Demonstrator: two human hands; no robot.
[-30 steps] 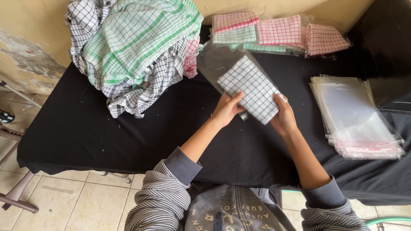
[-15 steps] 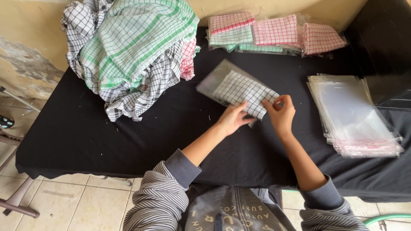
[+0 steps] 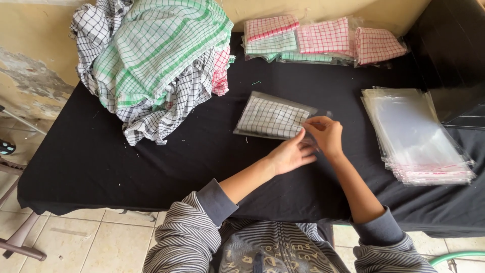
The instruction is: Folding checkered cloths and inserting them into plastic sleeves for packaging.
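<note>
A folded black-and-white checked cloth inside a clear plastic bag [image 3: 270, 117] lies flat on the black table [image 3: 166, 167]. My right hand [image 3: 326, 135] pinches the bag's open right end, fingers on the flap. Just below it, my left hand [image 3: 290, 154] rests with its fingertips touching the same end of the bag. Both of my arms wear grey striped sleeves.
A heap of loose checked cloths [image 3: 151, 60] in green, black and pink fills the back left. Bagged pink and green cloths [image 3: 323, 38] are stacked at the back. A pile of empty clear bags [image 3: 414, 134] lies on the right. A dark box [image 3: 454, 65] stands at the far right.
The bagged cloth was held up tilted in both hands; it now lies flat on the table, turned sideways, and both hands have shifted to its right end.
</note>
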